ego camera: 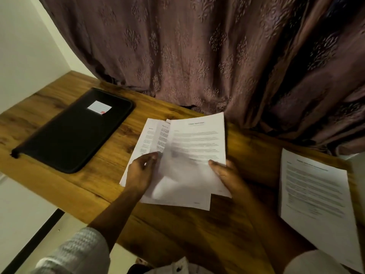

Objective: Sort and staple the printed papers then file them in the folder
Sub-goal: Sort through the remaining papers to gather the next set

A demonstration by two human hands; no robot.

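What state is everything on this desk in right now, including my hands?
folder: shut, flat on the desk, untouched.
middle papers: fanned out, face up, held by both hands, top sheet blurred.
right papers: flat, face up, untouched.
left hand: grips the middle papers' left side.
right hand: grips their right edge, thumb on top.
curtain: drawn, hanging down to the desk.

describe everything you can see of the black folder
The black rectangular zip folder looks like fabric or faux leather, with rounded corners. It lies closed and flat on the left of the brown wooden desk. A small white label with a red mark sits near its far end. Only the desk touches it.
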